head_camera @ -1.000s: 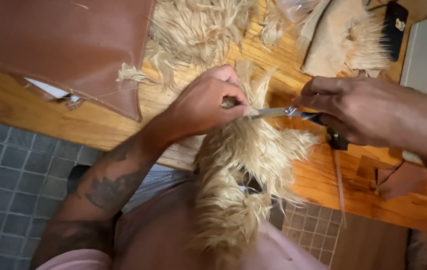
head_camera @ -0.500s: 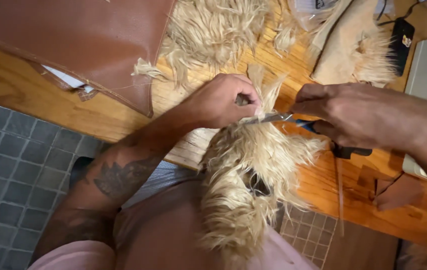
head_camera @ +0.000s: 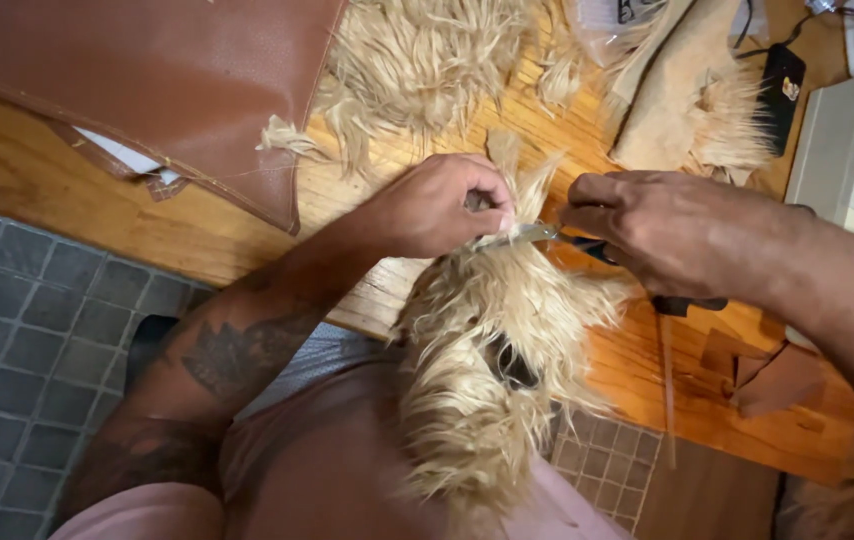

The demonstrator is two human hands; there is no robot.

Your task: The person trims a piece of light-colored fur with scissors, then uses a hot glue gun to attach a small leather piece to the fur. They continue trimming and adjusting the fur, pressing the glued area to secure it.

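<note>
We see long, shaggy blond fake fur (head_camera: 487, 350), matt and tangled, at the centre of the frame. The scissors (head_camera: 547, 237) have bright, glossy metal blades and dark handles. The table (head_camera: 37, 190) is smooth, varnished orange-brown wood. At upper left lies a brown leather sheet (head_camera: 147, 80), finely grained with a dull sheen. The floor (head_camera: 17, 330) at lower left is matt grey tile.

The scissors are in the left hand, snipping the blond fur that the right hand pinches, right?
Not quite. The head view shows the scissors in the right hand, while the left hand pinches the blond fur.
</note>
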